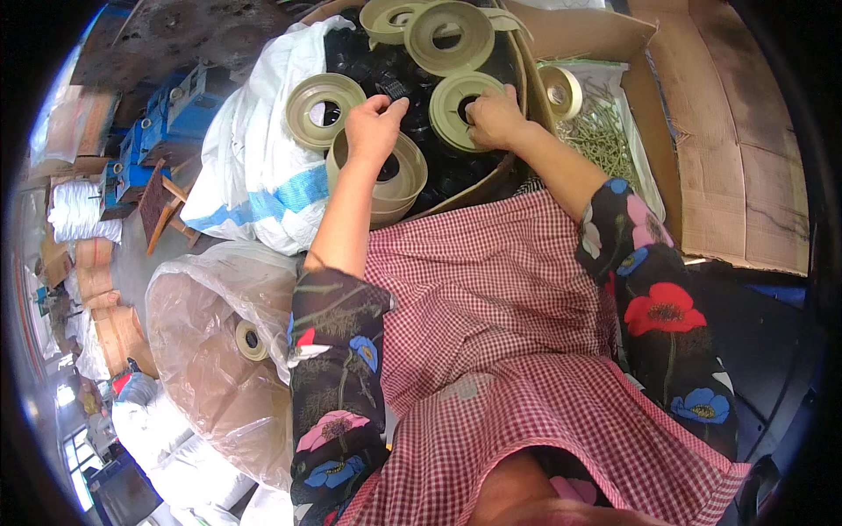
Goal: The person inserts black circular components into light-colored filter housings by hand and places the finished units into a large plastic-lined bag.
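My right hand grips the rim of an olive plastic ring, its fingers reaching into the centre hole. To its left, my left hand is closed, thumb and fingertips pressed together; whatever they may pinch is too small to make out. Just past those fingertips lies a black ribbed part among many black parts. Another olive ring sits left of my left hand. Beneath that wrist is a deeper olive ring, partly covered by the hand. Farther back rests a wide olive ring, overlapping another olive ring.
A white woven sack drapes over the box's left side. On the right, a cardboard box holds many thin olive pieces and a pale ring. A clear plastic bag with a ring inside stands at lower left, below blue machines.
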Demonstrator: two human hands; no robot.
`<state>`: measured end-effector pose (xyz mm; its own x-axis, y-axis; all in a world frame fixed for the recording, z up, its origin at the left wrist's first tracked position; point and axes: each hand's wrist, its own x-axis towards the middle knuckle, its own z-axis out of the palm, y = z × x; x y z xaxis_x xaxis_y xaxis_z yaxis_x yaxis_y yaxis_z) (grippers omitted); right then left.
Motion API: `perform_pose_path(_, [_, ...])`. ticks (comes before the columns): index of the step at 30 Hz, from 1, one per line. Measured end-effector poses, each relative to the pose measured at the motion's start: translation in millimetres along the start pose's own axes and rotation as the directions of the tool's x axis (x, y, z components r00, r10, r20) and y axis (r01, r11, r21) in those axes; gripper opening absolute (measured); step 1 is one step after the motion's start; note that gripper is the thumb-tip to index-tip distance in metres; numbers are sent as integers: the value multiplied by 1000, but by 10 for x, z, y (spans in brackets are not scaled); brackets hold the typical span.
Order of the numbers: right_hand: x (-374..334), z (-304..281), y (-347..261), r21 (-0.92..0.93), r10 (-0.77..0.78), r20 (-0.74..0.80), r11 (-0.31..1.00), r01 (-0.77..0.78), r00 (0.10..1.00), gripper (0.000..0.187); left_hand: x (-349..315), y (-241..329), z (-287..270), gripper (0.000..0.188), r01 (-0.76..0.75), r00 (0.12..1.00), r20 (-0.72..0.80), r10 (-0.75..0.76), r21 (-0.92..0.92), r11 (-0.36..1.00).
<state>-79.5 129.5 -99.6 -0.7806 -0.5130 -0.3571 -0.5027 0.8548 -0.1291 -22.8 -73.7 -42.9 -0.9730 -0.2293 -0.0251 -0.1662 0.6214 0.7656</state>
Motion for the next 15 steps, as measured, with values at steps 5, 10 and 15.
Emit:
perform_pose_path(5, [-83, 173, -247, -151, -158, -222, 980, 126, 962, 48, -221, -173, -287, 28, -84, 989, -145, 36, -341, 936])
perform_pose_path(10, [-102, -77, -274, -5, -40, -267, 999, 40, 963, 47, -489, -57, -372, 25, -45, 998, -55, 22, -464, 885])
perform_pose_path(15, [-438, -490, -289, 845, 156, -271, 510, 158, 950, 40, -786, 121, -436, 25, -153, 980, -182, 83, -410, 899])
